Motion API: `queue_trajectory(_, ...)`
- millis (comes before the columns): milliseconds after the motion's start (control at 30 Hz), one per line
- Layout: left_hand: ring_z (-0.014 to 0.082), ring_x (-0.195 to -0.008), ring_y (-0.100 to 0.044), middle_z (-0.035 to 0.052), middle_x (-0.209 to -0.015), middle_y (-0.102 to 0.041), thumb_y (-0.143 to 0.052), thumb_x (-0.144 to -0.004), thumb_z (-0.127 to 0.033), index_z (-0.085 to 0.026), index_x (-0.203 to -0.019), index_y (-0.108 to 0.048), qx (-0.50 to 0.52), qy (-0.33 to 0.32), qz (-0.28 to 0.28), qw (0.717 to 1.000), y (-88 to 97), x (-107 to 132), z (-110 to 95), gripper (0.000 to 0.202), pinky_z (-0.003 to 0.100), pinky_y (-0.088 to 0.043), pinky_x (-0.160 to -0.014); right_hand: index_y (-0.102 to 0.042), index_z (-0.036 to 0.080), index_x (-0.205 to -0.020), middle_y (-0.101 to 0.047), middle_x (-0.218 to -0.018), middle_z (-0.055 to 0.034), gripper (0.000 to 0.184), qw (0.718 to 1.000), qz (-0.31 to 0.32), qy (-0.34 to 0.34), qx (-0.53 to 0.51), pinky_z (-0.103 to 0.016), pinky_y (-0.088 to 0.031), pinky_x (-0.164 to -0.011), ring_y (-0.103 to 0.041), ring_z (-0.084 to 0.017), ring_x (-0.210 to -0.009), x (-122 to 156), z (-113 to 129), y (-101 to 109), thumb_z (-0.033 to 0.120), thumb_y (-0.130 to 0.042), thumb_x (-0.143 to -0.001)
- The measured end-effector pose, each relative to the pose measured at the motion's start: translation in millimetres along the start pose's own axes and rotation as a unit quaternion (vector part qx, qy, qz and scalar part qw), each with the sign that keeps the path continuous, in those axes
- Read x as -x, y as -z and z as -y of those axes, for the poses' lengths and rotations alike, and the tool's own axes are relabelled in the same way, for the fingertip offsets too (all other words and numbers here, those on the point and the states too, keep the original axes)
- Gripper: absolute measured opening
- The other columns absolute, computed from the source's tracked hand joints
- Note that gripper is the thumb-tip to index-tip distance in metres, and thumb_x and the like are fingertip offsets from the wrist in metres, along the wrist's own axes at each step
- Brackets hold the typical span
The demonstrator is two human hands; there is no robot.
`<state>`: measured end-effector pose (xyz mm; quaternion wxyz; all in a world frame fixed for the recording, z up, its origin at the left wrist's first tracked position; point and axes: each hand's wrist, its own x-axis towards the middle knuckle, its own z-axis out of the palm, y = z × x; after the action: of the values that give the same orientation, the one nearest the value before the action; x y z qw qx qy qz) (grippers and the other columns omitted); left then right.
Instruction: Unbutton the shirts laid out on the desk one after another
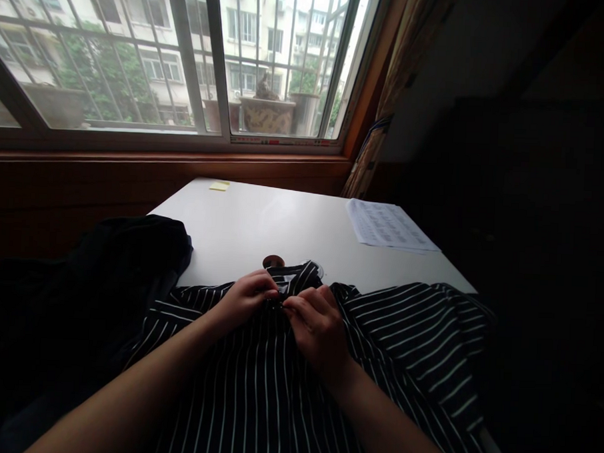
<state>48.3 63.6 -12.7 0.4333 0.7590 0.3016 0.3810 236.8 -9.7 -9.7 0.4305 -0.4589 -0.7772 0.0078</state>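
Shirt (255, 378), one, two hands (247, 295) (322, 321) pinching it, one table (292, 219)

- Before us, a white tabletop (282, 215) reaches toward the window.
- Near its far left corner we find a small yellow paper pad (220, 185).
- Along its right edge we see printed sheets (389, 225), their text too small to read.
- At our left, dark cloth (151, 240) lies bunched in shadow.
- Through the sliding window (213, 62) we see metal bars (134, 41), a patterned planter (267, 118), green trees (108, 71) and pale apartment buildings (244, 0).
- A tied curtain (396, 77) hangs on our right.
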Motion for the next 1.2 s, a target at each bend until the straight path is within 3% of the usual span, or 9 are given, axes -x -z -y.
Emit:
queue_trajectory(467, 0.0177, -0.080, -0.056, 0.0034, -0.083, -0.058, -0.063, -0.089, -0.025, -0.016, -0.080, -0.066, -0.007, -0.002, -0.010, 1.000, -0.4, 0.6, -2.0, 0.014, 0.030, -0.043, -0.074, -0.067, 0.024, -0.093, -0.060, -0.080, -0.0044, 0.015, 1.000, 0.008, 0.015, 0.005, -0.040, -0.046, -0.077, -0.049, -0.022, -0.082, 1.7, -1.8, -0.1, 0.014, -0.056, -0.094)
queue_trajectory(1200, 0.0174, -0.079, -0.055, 0.0033, -0.082, -0.058, -0.067, -0.089, -0.032, -0.015, -0.077, -0.067, -0.006, 0.008, -0.005, 1.000, 0.4, 3.1, -7.4, 0.021, 0.028, -0.043, -0.071, -0.068, 0.023, -0.094, -0.060, -0.079, -0.0039, 0.015, 0.998, 0.026, 0.057, -0.010, -0.039, -0.045, -0.075, -0.049, -0.021, -0.080, 1.6, -4.4, 0.9, 0.014, -0.056, -0.094)
